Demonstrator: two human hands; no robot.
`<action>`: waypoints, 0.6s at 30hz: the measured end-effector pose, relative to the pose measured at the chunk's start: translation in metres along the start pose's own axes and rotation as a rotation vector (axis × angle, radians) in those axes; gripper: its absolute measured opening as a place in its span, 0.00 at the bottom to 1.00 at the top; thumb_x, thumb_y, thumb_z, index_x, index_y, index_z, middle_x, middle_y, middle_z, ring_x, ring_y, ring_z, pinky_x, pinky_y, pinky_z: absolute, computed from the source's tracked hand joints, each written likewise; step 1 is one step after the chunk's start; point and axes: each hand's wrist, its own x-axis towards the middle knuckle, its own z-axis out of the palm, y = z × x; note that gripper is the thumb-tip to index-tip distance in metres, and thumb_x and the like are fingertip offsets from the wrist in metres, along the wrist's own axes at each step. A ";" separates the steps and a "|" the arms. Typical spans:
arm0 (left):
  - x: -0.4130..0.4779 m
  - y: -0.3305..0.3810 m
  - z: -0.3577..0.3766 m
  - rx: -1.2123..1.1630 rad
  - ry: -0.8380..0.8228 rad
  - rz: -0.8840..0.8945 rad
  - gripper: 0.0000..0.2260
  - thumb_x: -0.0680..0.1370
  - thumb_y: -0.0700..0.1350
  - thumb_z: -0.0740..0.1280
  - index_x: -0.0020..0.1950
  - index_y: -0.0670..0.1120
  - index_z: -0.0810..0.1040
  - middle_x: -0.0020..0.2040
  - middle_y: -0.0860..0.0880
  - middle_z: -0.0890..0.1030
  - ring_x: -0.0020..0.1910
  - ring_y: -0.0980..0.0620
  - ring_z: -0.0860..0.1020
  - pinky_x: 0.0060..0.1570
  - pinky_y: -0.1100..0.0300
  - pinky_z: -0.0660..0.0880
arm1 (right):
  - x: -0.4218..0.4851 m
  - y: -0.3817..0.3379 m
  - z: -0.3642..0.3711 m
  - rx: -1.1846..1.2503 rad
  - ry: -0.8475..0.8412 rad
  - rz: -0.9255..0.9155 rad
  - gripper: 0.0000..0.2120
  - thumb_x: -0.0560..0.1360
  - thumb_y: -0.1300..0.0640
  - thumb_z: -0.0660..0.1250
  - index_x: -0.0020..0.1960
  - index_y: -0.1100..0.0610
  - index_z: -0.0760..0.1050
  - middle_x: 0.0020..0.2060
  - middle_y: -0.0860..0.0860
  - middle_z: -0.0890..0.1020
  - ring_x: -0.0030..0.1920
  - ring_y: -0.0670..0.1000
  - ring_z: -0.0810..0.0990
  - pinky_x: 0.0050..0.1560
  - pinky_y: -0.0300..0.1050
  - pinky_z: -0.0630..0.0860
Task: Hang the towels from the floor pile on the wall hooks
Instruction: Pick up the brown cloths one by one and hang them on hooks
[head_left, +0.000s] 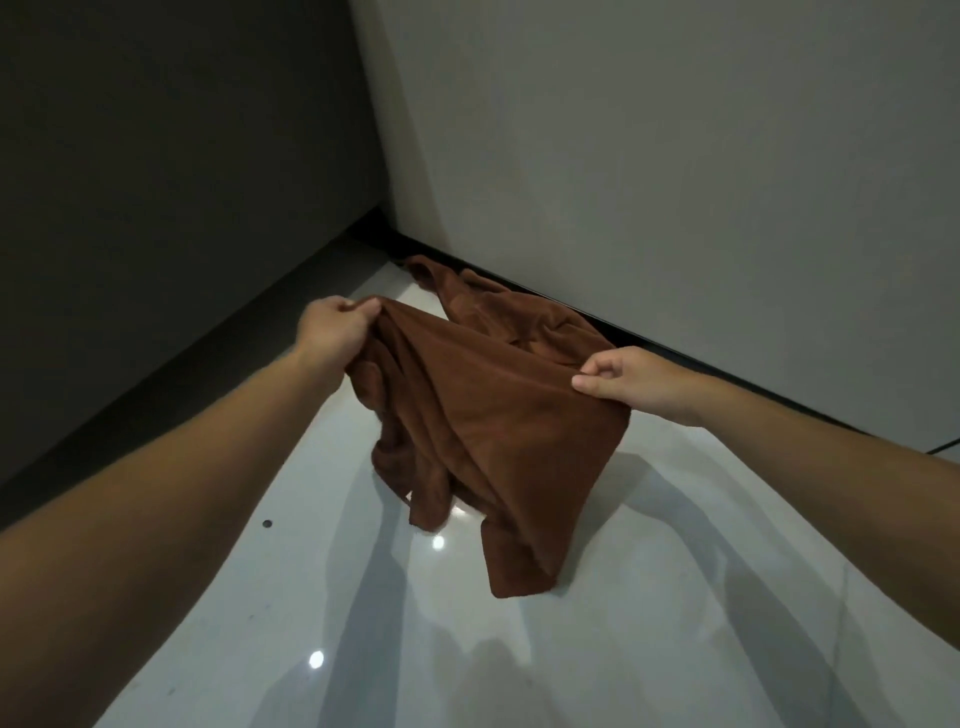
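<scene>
Our left hand and right hand pinch the brown towel. Its low end might drag on the floor and slip.

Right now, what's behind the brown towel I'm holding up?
Behind the held towel, more brown cloth lies crumpled on the white floor at the foot of the grey wall. The held towel covers the pile's near part, so how many towels remain cannot be told.

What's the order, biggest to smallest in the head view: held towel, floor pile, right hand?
held towel
floor pile, partly hidden by it
right hand, nearer the camera, so those two are unsure
</scene>
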 end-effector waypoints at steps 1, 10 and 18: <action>0.004 -0.003 -0.004 -0.009 0.031 -0.017 0.09 0.78 0.49 0.69 0.41 0.45 0.77 0.39 0.47 0.78 0.42 0.46 0.79 0.46 0.54 0.76 | -0.001 0.004 -0.004 -0.021 0.004 0.019 0.07 0.77 0.54 0.68 0.45 0.58 0.77 0.37 0.51 0.80 0.35 0.44 0.77 0.37 0.35 0.74; -0.024 0.006 0.022 0.123 -0.219 -0.062 0.18 0.78 0.42 0.69 0.66 0.45 0.69 0.55 0.43 0.77 0.52 0.45 0.79 0.52 0.50 0.80 | 0.015 -0.020 0.022 0.063 0.218 -0.084 0.05 0.79 0.60 0.65 0.45 0.53 0.74 0.34 0.51 0.78 0.33 0.46 0.77 0.38 0.44 0.78; -0.047 0.010 0.056 -0.157 -0.513 -0.196 0.08 0.78 0.31 0.63 0.53 0.35 0.80 0.51 0.39 0.82 0.49 0.45 0.82 0.48 0.57 0.81 | 0.014 -0.056 0.065 -0.245 0.244 -0.361 0.04 0.77 0.57 0.68 0.46 0.49 0.80 0.43 0.47 0.83 0.43 0.46 0.81 0.46 0.39 0.78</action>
